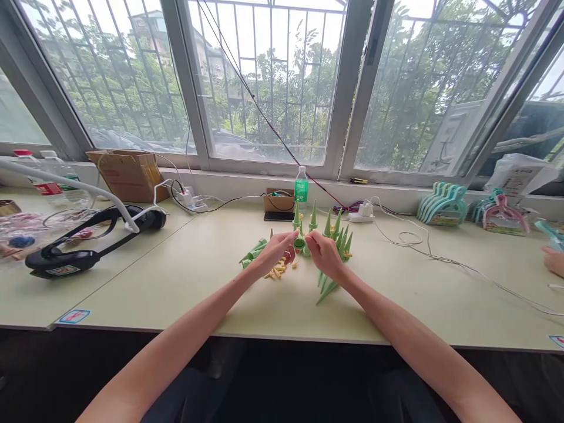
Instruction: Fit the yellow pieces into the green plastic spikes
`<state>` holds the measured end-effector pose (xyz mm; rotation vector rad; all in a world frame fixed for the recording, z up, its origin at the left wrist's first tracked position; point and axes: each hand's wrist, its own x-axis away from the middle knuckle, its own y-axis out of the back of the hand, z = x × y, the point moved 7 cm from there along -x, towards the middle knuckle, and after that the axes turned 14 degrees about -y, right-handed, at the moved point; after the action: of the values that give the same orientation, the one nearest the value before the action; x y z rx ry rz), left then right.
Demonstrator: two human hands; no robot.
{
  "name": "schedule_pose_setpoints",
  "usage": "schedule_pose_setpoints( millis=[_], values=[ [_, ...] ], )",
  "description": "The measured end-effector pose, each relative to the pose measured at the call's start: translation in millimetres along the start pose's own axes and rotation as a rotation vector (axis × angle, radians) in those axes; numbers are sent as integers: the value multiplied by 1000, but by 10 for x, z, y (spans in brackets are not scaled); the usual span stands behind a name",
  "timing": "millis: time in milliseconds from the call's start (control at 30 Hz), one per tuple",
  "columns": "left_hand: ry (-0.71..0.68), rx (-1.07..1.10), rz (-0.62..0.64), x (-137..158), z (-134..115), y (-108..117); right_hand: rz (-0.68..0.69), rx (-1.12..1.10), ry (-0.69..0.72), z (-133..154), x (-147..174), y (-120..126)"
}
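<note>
Between my two hands, over the middle of the table, is a green hollow plastic piece (299, 242) with its round open mouth facing me. My left hand (278, 249) pinches it from the left. At its right edge my right hand (325, 254) has closed fingers; what they grip is hidden. Several green pointed plastic spikes (313, 216) stand upright just beyond, some with small yellow parts on them. More green spikes (328, 288) lie under and beside my right hand. Loose yellow pegs (277, 272) are scattered below my left hand, and green tubular pieces (254, 254) lie to its left.
Behind the hands are a green-labelled bottle (301, 187), a small cardboard box (279, 202) and a dark phone (278, 216). A black headset (94, 241) lies left. White cables (434, 257) and hangers (442, 205) are right. Another person's hand (554, 259) shows at the right edge.
</note>
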<state>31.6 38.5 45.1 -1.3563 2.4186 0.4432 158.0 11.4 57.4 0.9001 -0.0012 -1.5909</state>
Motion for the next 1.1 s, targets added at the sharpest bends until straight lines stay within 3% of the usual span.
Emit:
schedule_pose_setpoints(
  millis=[700,1100],
  values=[
    [-154,-198,101,16,-108,-40,-8,42,-20,-81,-29,-15],
    [-200,-283,84,20,-113,-36,-15,58,-26,-100,-41,-15]
  ],
)
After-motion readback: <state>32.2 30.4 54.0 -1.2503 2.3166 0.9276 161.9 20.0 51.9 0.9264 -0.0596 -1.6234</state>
